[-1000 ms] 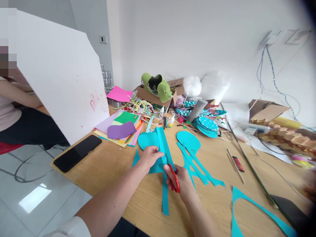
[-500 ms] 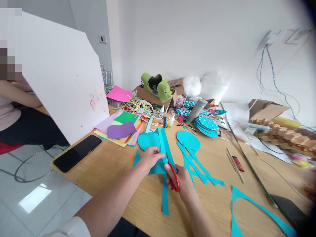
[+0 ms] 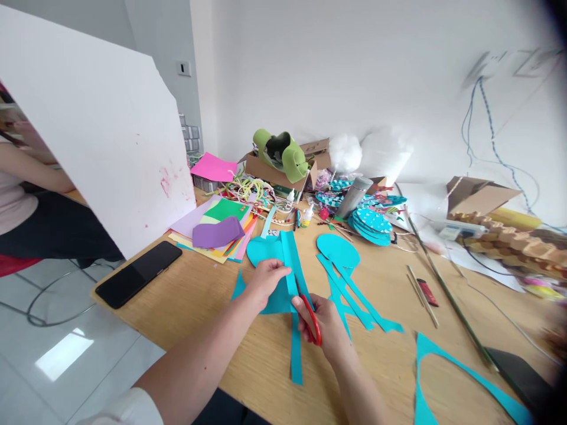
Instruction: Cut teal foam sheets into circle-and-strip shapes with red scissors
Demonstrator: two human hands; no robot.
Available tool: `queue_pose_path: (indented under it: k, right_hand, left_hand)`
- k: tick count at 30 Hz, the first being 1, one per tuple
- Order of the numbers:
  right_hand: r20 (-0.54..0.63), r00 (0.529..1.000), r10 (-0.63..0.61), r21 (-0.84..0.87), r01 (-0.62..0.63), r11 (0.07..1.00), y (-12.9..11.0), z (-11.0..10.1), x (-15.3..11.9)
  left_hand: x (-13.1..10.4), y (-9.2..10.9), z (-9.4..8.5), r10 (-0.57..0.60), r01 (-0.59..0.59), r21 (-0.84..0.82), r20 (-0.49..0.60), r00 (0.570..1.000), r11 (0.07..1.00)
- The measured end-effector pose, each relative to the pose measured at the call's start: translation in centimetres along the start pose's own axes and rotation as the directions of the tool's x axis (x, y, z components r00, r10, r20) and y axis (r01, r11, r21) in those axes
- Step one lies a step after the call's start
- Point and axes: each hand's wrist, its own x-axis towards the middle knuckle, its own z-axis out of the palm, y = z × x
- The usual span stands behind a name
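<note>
My left hand (image 3: pixel 269 280) pinches a sheet of turquoise paper (image 3: pixel 279 300) near the middle, thumb and fingers closed on it. In my right hand (image 3: pixel 325 321) are red-handled scissors (image 3: pixel 315 324), their blades at a long slit in the same sheet and mostly hidden by paper and fingers. A narrow turquoise strip (image 3: pixel 296 354) hangs below the sheet on the table. Behind my left hand lies a rounded turquoise piece (image 3: pixel 261 249). To the right rest a turquoise paper circle (image 3: pixel 339 251) and several cut strips (image 3: pixel 354 295).
A black phone (image 3: pixel 139 274) lies at the left table edge, beside stacked coloured paper (image 3: pixel 217 233). A steel flask (image 3: pixel 354 198), dotted turquoise discs (image 3: pixel 371 225) and glue bottles stand behind. Sticks (image 3: pixel 423 298) and a curved paper offcut (image 3: pixel 420 378) lie right. A person sits behind the white board (image 3: pixel 110 130).
The turquoise sheet and my left hand have shifted slightly left and up. My right hand still grips the scissors at the slit, in nearly the same place.
</note>
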Motion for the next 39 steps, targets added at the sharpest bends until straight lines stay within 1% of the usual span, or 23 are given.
queue_pose_path:
  k: [4,10,16,27,33,39]
  right_hand:
    - [0.002,1.000,0.000,0.024,0.000,1.000,-0.13,0.00,-0.09]
    - [-0.009,1.000,0.011,0.034,-0.011,0.999,-0.31,-0.03,-0.20]
    - [-0.016,1.000,-0.001,0.027,0.002,1.000,-0.10,-0.01,-0.07]
    - [-0.022,1.000,0.021,0.049,-0.019,0.999,0.00,0.06,0.05]
    - [-0.022,1.000,-0.020,0.039,0.021,0.999,-0.27,-0.14,-0.12]
    - [-0.036,0.999,-0.023,0.048,0.025,0.999,-0.34,-0.15,0.00]
  left_hand:
    - [-0.32,0.23,0.23,0.040,-0.040,0.007,-0.016,0.999,0.999]
    - [-0.94,0.58,0.57,0.006,-0.006,0.034,0.010,1.000,0.999]
    - [-0.75,0.48,0.47,0.068,-0.070,0.053,0.041,0.997,0.996]
    - [-0.76,0.50,0.51,0.064,-0.067,0.071,0.050,0.997,0.995]
    - [-0.83,0.36,0.70,0.027,-0.034,0.074,0.086,0.996,0.997]
    - [-0.97,0.50,0.75,0.034,-0.041,0.077,0.086,0.996,0.996]
